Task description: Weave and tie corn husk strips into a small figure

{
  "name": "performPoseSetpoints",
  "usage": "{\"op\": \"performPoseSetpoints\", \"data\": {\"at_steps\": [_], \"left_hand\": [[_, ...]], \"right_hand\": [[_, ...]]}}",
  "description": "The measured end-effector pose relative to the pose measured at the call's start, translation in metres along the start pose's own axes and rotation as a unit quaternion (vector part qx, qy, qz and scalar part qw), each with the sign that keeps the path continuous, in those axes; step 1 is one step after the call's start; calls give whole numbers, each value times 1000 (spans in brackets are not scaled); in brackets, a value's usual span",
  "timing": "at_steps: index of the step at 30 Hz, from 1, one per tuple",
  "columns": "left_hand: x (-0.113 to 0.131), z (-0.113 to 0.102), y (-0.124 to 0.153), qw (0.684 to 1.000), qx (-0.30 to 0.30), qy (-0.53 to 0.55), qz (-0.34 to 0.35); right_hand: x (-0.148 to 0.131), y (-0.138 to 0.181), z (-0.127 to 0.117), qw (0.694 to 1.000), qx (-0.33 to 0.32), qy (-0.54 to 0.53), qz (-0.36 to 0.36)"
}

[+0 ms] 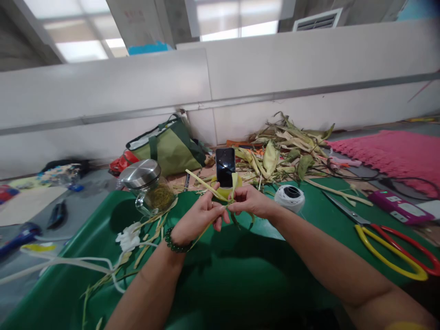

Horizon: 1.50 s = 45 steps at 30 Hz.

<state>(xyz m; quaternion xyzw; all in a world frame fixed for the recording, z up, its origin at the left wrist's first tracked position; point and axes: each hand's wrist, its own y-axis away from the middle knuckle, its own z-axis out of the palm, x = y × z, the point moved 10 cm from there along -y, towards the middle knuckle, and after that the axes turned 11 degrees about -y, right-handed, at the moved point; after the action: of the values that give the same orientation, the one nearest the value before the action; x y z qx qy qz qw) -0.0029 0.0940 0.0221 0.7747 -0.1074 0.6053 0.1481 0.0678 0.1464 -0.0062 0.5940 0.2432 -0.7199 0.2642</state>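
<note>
Over the green mat [275,275] my two hands meet, pinching thin pale-green corn husk strips [202,182]. My left hand [202,213], with a ring and a dark green bead bracelet at the wrist, grips the husk from the left. Close against it, the closed fingers of my right hand [252,200] hold the same strips where they cross. Loose strip ends stick up and hang below the fingers; the exact crossing is partly hidden. Just behind the hands a phone [225,166] stands upright in a yellow holder. To the right sits a spool of white string [290,197].
Scissors [354,215] with red and yellow handles lie at the right, near a purple device [398,206] and a pink cloth [395,156]. A husk pile [285,142] is at the back. A glass jar [151,192], green bag [172,146] and white cable [85,261] are leftward.
</note>
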Motion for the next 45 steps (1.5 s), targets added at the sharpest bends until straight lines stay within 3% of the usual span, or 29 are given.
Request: {"op": "performPoseSetpoints", "data": {"at_steps": [3,7,12,24,29,40,45], "left_hand": [[0,-1,-1,1000,-4,3,8],[-4,3,-3,1000,-1,-14,9],[-5,11,-2,999,-24,-36,0],[2,4,3,1000,-27,10,-4],[3,5,3,1000,-30,4,0],[-1,16,0,998,-55,-30,-4],[-5,9,-1,1000,-22,-4,-2]], "right_hand": [[-8,3,5,1000,-17,12,-20],[-6,9,21,997,-68,-21,16],[1,7,10,998,-1,-48,49],[7,5,-3,987,14,-144,69],[6,9,6,990,-23,-107,88],[16,3,-1,981,56,-160,90],[5,3,-2,984,60,-162,53]]}}
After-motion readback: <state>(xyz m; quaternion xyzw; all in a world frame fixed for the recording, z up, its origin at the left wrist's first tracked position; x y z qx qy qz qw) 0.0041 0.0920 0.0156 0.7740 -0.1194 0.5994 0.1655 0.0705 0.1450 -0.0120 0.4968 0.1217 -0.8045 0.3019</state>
